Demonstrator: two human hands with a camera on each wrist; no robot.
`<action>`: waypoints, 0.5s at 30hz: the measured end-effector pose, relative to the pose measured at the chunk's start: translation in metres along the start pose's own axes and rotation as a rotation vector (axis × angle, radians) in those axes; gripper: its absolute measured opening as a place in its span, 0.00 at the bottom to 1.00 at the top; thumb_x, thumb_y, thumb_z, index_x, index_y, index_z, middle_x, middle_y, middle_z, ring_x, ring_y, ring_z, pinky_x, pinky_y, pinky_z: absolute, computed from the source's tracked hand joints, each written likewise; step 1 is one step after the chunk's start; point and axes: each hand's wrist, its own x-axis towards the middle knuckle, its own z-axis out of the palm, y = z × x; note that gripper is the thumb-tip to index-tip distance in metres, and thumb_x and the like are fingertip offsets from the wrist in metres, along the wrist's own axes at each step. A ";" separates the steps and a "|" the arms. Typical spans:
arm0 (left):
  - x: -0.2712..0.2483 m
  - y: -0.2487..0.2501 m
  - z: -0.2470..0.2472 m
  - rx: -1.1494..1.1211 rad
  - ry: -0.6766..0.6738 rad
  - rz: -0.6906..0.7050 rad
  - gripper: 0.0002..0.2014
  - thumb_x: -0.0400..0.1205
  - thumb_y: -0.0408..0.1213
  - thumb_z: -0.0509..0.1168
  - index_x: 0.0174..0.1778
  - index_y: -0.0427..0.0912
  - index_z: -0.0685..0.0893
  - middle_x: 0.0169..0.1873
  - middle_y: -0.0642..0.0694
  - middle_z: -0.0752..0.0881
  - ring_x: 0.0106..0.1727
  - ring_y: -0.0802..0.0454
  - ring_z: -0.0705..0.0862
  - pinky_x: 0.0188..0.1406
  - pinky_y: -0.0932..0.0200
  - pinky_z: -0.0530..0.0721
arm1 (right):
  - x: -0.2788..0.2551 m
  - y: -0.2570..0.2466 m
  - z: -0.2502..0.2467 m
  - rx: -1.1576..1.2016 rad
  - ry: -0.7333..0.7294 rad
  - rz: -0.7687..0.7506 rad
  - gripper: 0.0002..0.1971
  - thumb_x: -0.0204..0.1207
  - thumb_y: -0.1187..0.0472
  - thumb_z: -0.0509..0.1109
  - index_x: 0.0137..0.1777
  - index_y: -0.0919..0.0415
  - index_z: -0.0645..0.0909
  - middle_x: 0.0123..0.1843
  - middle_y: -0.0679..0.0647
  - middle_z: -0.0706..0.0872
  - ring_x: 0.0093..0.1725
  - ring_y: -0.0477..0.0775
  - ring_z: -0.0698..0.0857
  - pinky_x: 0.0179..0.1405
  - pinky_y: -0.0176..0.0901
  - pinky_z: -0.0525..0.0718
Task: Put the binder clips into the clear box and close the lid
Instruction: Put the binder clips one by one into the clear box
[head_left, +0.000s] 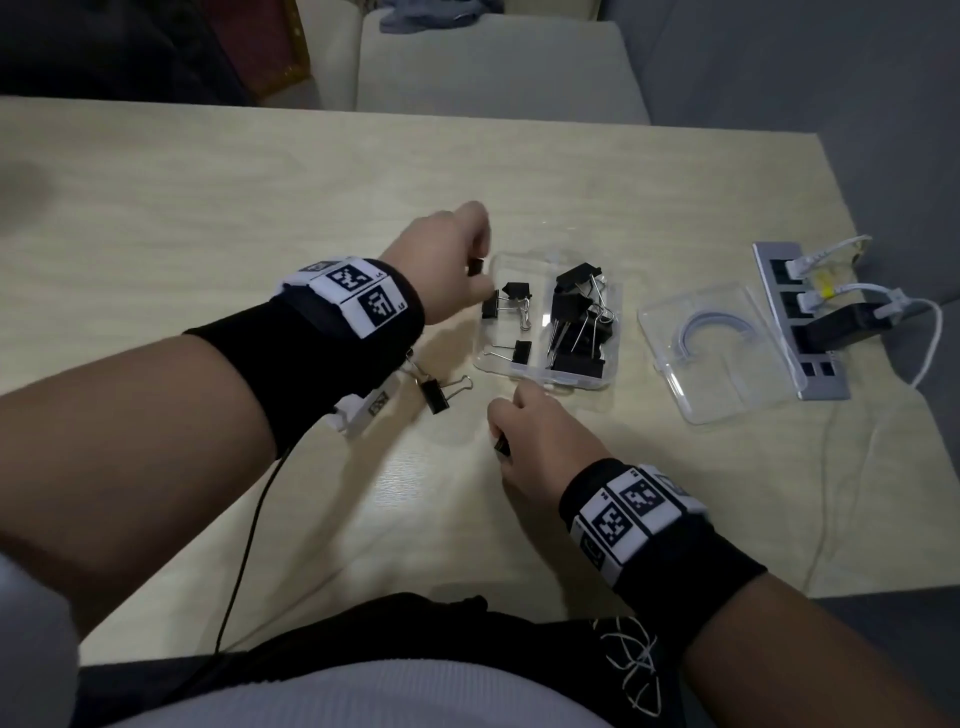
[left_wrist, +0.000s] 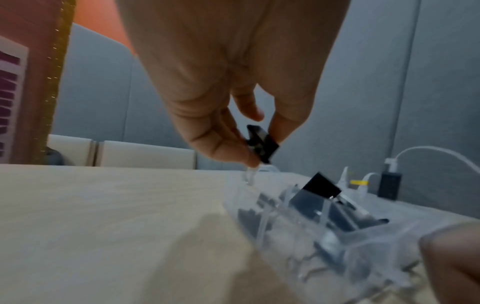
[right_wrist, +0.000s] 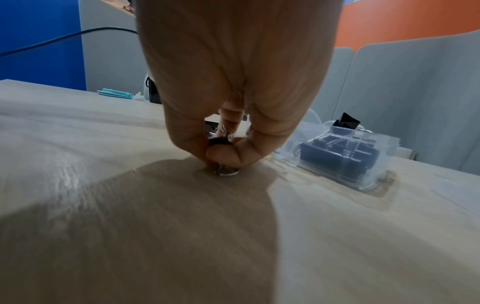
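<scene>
A clear box (head_left: 498, 364) sits open mid-table and holds several black binder clips (head_left: 576, 322). Its clear lid (head_left: 722, 364) lies flat to the right, apart from it. My left hand (head_left: 480, 278) hovers over the box's left edge and pinches a small black clip (head_left: 475, 266); the left wrist view shows that clip (left_wrist: 263, 144) between thumb and finger above the box (left_wrist: 363, 242). My right hand (head_left: 498, 436) is low in front of the box, pinching another small clip (head_left: 501, 446) whose wire loop (right_wrist: 227, 171) touches the table. One loose clip (head_left: 441, 389) lies under my left wrist.
A grey socket strip (head_left: 826, 384) with white cables (head_left: 930, 332) and a black adapter (head_left: 852, 325) stands right of the lid, near the table's right edge. A thin black cord (head_left: 244, 561) hangs from my left wrist. Pale chairs (head_left: 493, 67) stand beyond the far edge.
</scene>
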 end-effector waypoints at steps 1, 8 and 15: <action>0.000 0.006 0.001 -0.022 -0.039 0.020 0.11 0.75 0.37 0.69 0.47 0.46 0.73 0.45 0.48 0.85 0.42 0.48 0.82 0.39 0.56 0.76 | 0.001 0.000 -0.001 -0.002 -0.009 0.006 0.06 0.76 0.65 0.65 0.49 0.58 0.71 0.54 0.57 0.72 0.49 0.60 0.77 0.45 0.56 0.86; -0.008 -0.008 0.005 -0.021 -0.117 -0.045 0.16 0.76 0.37 0.67 0.59 0.50 0.77 0.50 0.54 0.85 0.48 0.50 0.85 0.52 0.52 0.83 | -0.005 0.003 -0.001 0.003 0.052 -0.007 0.09 0.71 0.70 0.66 0.45 0.58 0.71 0.53 0.56 0.73 0.52 0.60 0.75 0.46 0.57 0.84; -0.031 -0.044 -0.002 0.362 -0.380 -0.196 0.29 0.70 0.51 0.75 0.66 0.53 0.74 0.60 0.46 0.79 0.53 0.45 0.82 0.51 0.51 0.83 | -0.006 -0.008 -0.035 0.235 0.130 -0.058 0.08 0.69 0.69 0.67 0.40 0.57 0.71 0.40 0.47 0.75 0.39 0.49 0.74 0.36 0.39 0.73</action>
